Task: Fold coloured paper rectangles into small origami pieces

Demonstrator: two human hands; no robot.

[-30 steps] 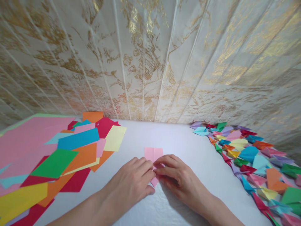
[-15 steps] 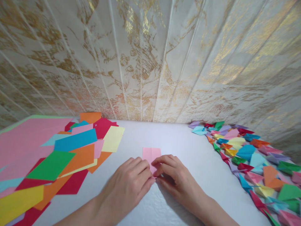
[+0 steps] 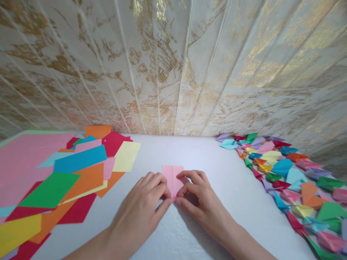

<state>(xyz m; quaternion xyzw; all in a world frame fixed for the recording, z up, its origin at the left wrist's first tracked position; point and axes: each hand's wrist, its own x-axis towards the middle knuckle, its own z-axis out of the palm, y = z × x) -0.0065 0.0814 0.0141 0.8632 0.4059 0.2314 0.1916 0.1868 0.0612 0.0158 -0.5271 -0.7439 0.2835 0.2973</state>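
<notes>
A small pink sheet of paper [image 3: 173, 176] lies on the white table in front of me, with a crease running down its middle. My left hand [image 3: 148, 200] pinches its near edge from the left, thumb and fingertips together. From the right, my right hand [image 3: 196, 193] grips the same near edge between thumb and fingers, its index finger bent over the paper's right side. The fingertips of both hands almost meet at that edge. What the near edge looks like is partly hidden by the fingers.
Loose coloured paper sheets [image 3: 78, 159] overlap on the left, beside a large pink sheet [image 3: 24, 159]. Many folded paper pieces [image 3: 282, 166] in mixed colours cover the right side. A white wall covering with gold pictures [image 3: 168, 72] rises behind the white table [image 3: 151, 151].
The left fingers have lifted and drawn back a little, so more of the pink paper shows. Both hands stay at its near edge. The whole view has shifted slightly.
</notes>
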